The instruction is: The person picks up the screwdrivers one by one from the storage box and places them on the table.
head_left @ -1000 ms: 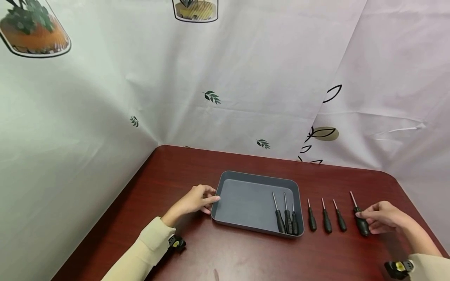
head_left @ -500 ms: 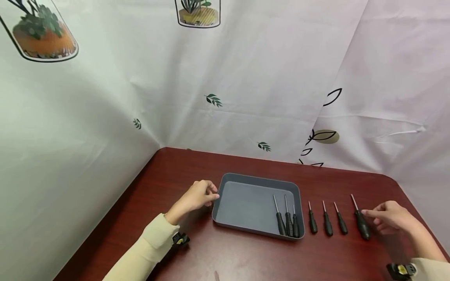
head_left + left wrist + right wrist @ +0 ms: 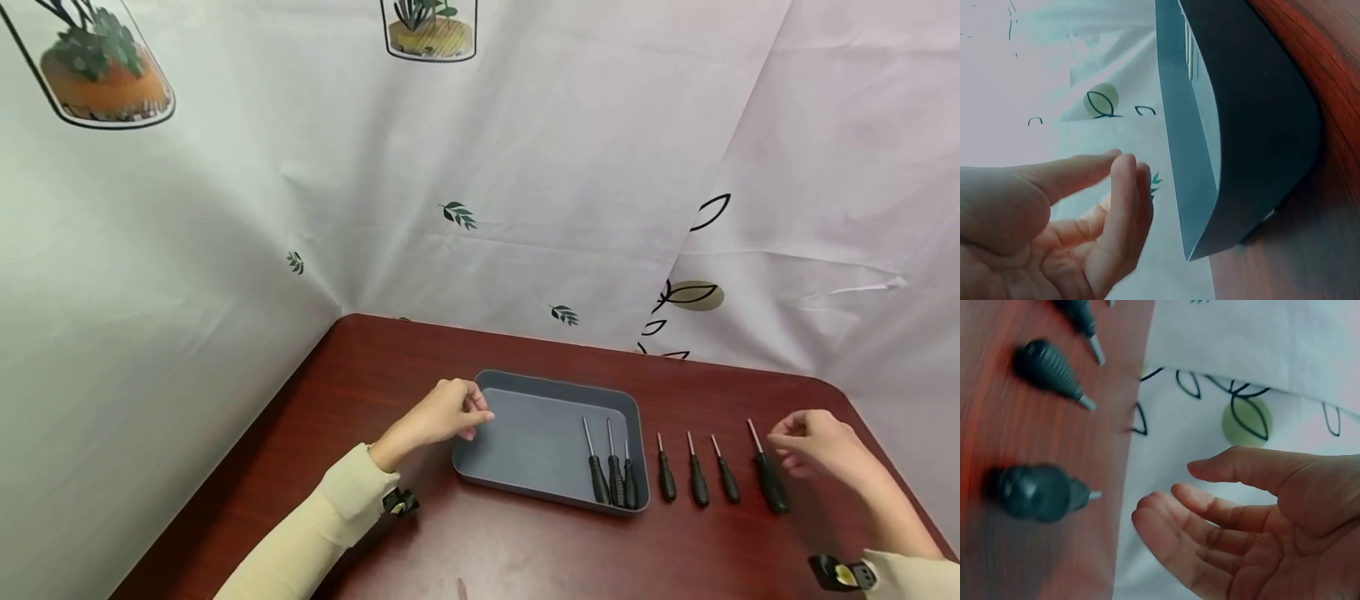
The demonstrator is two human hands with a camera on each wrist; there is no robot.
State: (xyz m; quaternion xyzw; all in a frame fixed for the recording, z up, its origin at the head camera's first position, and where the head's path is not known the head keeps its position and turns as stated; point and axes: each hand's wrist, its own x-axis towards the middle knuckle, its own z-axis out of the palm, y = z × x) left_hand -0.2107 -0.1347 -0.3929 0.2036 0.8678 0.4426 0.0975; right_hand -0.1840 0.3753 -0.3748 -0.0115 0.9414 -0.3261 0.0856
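Note:
My left hand [image 3: 444, 412] hovers over the left rim of a grey tray [image 3: 525, 446], fingers loosely bent and holding nothing. In the left wrist view, thumb and fingertips come close together beside the tray's wall [image 3: 1260, 125]. Three black-handled screwdrivers [image 3: 615, 482] lie side by side at the tray's right end. Over on the right, my right hand [image 3: 823, 446] is raised just beside the largest screwdriver [image 3: 771, 483], which lies on the table. No object is in that hand; the right wrist view shows its thumb and fingers apart, near the large screwdriver's handle [image 3: 1038, 492].
Between the tray and the large screwdriver, three smaller screwdrivers [image 3: 699, 482] lie in a row, shafts pointing away. The dark red table [image 3: 540, 554] ends at a white printed cloth [image 3: 525, 250] behind and at the left.
My right hand has released the large screwdriver and lifted off it, leaving it on the table. The left hand has risen from beside the tray and moved right, over its rim.

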